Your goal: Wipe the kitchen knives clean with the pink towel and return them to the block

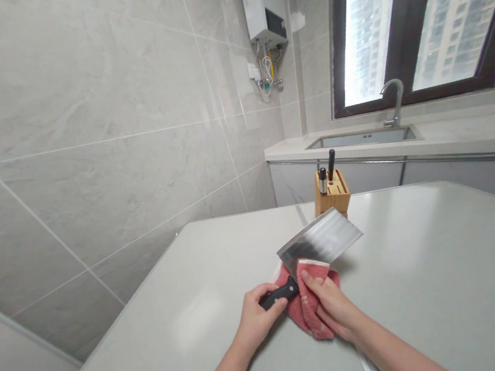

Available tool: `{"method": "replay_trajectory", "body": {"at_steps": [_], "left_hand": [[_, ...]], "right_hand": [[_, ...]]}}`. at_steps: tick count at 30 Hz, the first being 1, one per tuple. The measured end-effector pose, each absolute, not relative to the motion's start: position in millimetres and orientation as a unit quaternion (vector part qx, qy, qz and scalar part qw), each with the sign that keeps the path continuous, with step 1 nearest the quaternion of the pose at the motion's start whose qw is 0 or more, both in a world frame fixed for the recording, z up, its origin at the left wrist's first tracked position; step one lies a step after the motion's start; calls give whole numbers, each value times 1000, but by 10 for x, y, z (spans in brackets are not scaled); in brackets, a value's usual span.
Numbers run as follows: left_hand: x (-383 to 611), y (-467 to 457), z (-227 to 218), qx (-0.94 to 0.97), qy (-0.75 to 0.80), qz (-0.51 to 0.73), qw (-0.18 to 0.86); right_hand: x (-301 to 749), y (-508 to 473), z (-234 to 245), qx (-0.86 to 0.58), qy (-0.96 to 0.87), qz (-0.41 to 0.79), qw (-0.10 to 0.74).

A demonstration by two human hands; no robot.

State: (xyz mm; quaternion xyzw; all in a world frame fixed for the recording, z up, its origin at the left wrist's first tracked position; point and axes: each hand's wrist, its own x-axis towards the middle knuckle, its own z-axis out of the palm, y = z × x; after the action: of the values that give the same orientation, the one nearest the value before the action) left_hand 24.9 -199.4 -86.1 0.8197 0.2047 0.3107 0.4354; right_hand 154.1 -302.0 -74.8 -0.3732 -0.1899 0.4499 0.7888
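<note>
A cleaver [322,237] with a broad steel blade and a black riveted handle is held above the white table, its blade slanting up to the right. My left hand [259,311] is closed around the handle. In my right hand [331,303] is a red cloth [313,317], folded over the blade's lower edge near the handle and pinched under my thumb. Part of the blade is hidden by the cloth. Just beyond the blade stands a wooden knife block [333,195] holding a black-handled knife and another tool with a black and silver handle.
The white table [204,270] stretches out on both sides, with a tiled wall [115,184] along the left. Farther back are a counter with a sink [360,139], a faucet [396,102] and a window. A water heater [263,7] hangs in the corner.
</note>
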Motion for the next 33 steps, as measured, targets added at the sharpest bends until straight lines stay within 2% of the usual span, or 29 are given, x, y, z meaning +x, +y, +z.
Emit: {"method": "replay_trajectory", "body": {"at_steps": [6, 11, 19, 24, 33], "left_hand": [[231, -2039, -827, 862, 136, 307, 380], [219, -2049, -809, 881, 113, 295, 353], [229, -2061, -796, 876, 117, 265, 385], [225, -2029, -845, 874, 132, 192, 426], [206, -2005, -832, 871, 105, 146, 456]], "right_hand": [[1468, -3024, -819, -452, -258, 461, 719], [1509, -3001, -855, -454, -228, 431, 745], [1571, -2981, -871, -423, -205, 406, 784], [1588, -2993, -812, -413, -183, 404, 795], [1565, -3030, -826, -470, -225, 384, 762]]}}
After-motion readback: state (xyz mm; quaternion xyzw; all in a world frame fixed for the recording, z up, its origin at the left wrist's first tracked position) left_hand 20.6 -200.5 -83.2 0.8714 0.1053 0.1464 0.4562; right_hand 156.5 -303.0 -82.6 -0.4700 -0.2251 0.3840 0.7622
